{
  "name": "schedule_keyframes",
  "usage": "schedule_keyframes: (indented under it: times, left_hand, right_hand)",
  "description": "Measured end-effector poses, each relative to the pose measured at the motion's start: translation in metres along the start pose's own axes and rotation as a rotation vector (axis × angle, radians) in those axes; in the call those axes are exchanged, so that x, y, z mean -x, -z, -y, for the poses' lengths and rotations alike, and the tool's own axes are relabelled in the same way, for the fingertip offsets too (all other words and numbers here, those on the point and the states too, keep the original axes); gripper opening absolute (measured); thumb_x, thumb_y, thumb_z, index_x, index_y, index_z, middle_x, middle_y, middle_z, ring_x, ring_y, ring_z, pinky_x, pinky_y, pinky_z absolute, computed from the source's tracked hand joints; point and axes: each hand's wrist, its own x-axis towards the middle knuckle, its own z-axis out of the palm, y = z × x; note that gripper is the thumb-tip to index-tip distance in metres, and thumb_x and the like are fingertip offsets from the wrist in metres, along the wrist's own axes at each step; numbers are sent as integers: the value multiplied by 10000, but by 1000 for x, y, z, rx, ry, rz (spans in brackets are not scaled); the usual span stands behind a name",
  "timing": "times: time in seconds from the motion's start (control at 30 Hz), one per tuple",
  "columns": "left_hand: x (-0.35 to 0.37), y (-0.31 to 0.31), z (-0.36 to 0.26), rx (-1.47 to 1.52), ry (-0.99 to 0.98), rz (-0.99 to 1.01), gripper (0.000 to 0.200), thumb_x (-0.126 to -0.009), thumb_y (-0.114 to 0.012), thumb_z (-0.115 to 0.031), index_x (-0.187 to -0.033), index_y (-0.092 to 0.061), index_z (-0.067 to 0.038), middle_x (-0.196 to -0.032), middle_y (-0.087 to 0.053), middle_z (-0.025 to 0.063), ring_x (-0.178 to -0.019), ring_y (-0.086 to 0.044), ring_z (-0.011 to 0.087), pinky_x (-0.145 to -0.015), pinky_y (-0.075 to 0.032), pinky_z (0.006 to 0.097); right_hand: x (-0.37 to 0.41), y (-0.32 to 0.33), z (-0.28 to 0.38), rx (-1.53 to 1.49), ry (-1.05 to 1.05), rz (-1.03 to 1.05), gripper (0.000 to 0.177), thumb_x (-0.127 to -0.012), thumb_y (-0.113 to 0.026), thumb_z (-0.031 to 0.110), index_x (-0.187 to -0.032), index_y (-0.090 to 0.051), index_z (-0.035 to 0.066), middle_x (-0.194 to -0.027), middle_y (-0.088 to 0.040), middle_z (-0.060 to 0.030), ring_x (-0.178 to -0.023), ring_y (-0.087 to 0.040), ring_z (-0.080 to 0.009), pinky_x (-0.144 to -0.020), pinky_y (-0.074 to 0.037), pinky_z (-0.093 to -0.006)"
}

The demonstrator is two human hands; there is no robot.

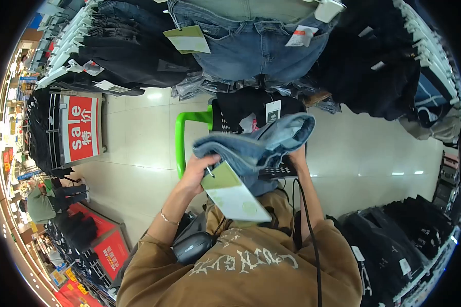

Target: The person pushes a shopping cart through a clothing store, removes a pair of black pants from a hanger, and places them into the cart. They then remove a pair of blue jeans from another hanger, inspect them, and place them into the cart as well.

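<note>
Clothes shop aisle, pale floor (138,138), hanging jeans (256,46) on the racks all round.

The folded jeans (256,143) are held up in front of the chest, over a green cart (181,135), probably so the paper tag (233,194) dangles free to read. The left hand (194,171) has its fingers curled tight on the near edge by the tag. The right hand (297,155) props the far end but is mostly buried in denim, so I can't tell its grip.
</note>
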Motion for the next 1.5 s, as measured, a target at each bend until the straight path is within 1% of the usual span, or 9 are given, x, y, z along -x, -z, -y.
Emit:
schedule_keyframes:
  times: [0.13,0.37,0.43,0.53,0.8,0.9,1.17,1.33,1.5]
  left_hand:
    - [-20,10,26,-10,221,194,313,-757,-615,-29,-1062,-548,-18,-902,-618,37,-795,-589,108,-717,-483,238]
    - [-57,24,40,-341,374,102,347,-775,-676,-154,-1054,-563,18,-893,-612,40,-800,-565,95,-709,-464,241]
    - [-86,43,46,-405,188,17,324,-811,-633,-170,-1046,-566,43,-869,-618,46,-828,-555,117,-764,-441,249]
    - [-128,52,12,-553,28,55,238,-854,-562,-157,-969,-595,49,-820,-621,39,-793,-527,97,-739,-429,257]
    - [-307,65,2,-1050,-428,-281,378,-853,-549,-345,-1004,-595,-2,-927,-641,162,-884,-621,270,-771,-464,343]
    - [-329,46,-18,-1549,-287,-538,425,-844,-546,-414,-1022,-587,-30,-1010,-610,213,-976,-585,363,-820,-471,412]
    - [-359,83,17,-1410,-150,-515,488,-784,-638,-314,-1124,-467,-8,-1043,-573,249,-968,-581,397,-807,-486,445]
    - [-333,57,49,-1390,-534,-367,634,-722,-660,-256,-1234,-379,-9,-1227,-457,254,-1160,-411,429,-916,-392,477]
    - [-320,64,97,-1871,-683,-309,525,-775,-544,-462,-1184,-533,-133,-1233,-481,177,-1177,-393,387,-949,-281,582]
  right_hand:
    - [-20,9,25,-292,79,18,809,-648,-745,65,-1347,-338,34,-1342,-402,-122,-1252,-357,-194,-1007,-340,-334]
    - [-31,50,-9,-26,-308,425,226,-807,-564,59,-1023,-597,3,-1012,-629,-96,-964,-581,-205,-857,-450,-320]
    - [-30,60,-14,168,-237,-124,99,-789,-572,15,-880,-599,-14,-841,-630,-94,-788,-594,-180,-743,-487,-313]
    - [-45,82,-10,-1,-244,-224,53,-794,-566,8,-821,-608,-13,-738,-614,-70,-680,-578,-137,-656,-483,-278]
    - [-154,60,-8,-153,-83,-334,231,-865,-589,177,-968,-572,-30,-810,-615,-72,-612,-618,-163,-597,-512,-287]
    - [-204,48,-28,-152,-100,-324,258,-860,-592,179,-962,-552,-55,-838,-612,-119,-655,-651,-219,-576,-535,-288]
    - [-253,43,-83,139,-442,-403,383,-800,-630,125,-1079,-486,-94,-1011,-566,-203,-852,-634,-285,-681,-547,-340]
    - [-227,25,-131,830,490,-224,863,-628,-701,133,-1322,-225,-56,-1312,-364,-235,-1257,-326,-370,-1038,-298,-417]
    - [-171,-11,-99,1202,-356,260,924,-622,-713,165,-1403,-218,167,-1461,-199,-117,-1353,-152,-329,-1039,-208,-599]
